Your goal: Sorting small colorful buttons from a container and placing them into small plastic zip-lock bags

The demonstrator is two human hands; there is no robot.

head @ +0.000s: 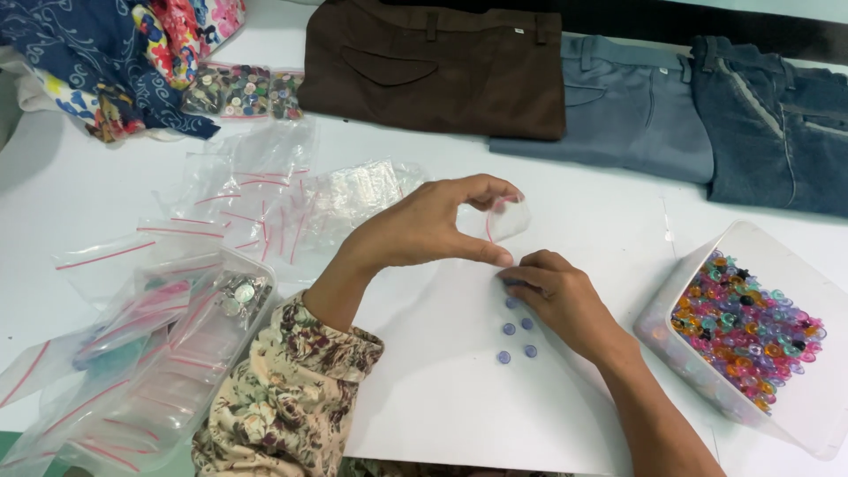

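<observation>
The left hand [422, 228] is pinching open a small clear plastic zip bag [506, 218] while the right hand [558, 296], fingers curled, is picking small round blue buttons [518, 339] near the white table's [583, 212] front edge.

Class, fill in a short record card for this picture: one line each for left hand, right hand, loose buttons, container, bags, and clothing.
left hand: holds a small clear bag open
right hand: fingertips on the sheet beside the bag's mouth
loose buttons: several blue ones on the white sheet
container: clear tub of mixed coloured buttons
bags: empty clear zip bags, left
clothing: three folded trousers along the top
</observation>
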